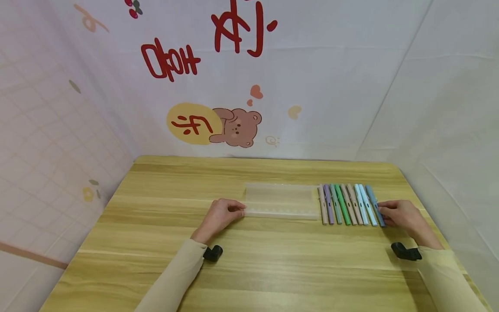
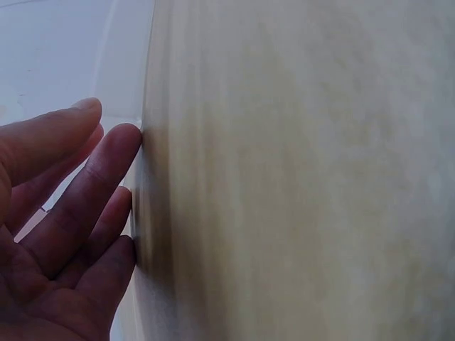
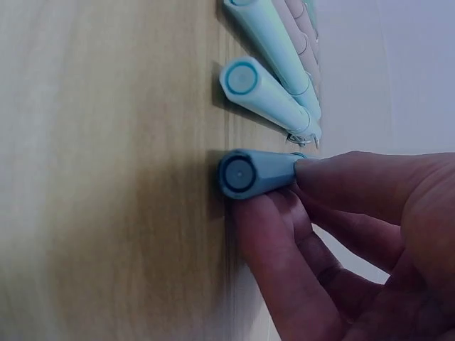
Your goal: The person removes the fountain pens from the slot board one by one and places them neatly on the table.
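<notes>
A translucent plastic tray (image 1: 281, 201) lies on the table with a ridged strip along its near side. My left hand (image 1: 221, 215) is at the tray's near left corner; in the left wrist view its fingers (image 2: 117, 153) are fairly straight and the thumb stands apart from them. Right of the tray, several capped pens lie side by side in a row: beige, purple, grey-green, green, brownish, light blue. At the row's right end is a darker blue pen (image 1: 375, 206), pinched between thumb and fingers of my right hand (image 1: 403, 216); its round end (image 3: 238, 174) faces the right wrist camera.
Beside the held pen lies a light blue pen (image 3: 266, 96). The wood-grain table (image 1: 273, 268) extends toward me and to the left. White printed cloth (image 1: 312, 86) hangs behind the table and on both sides.
</notes>
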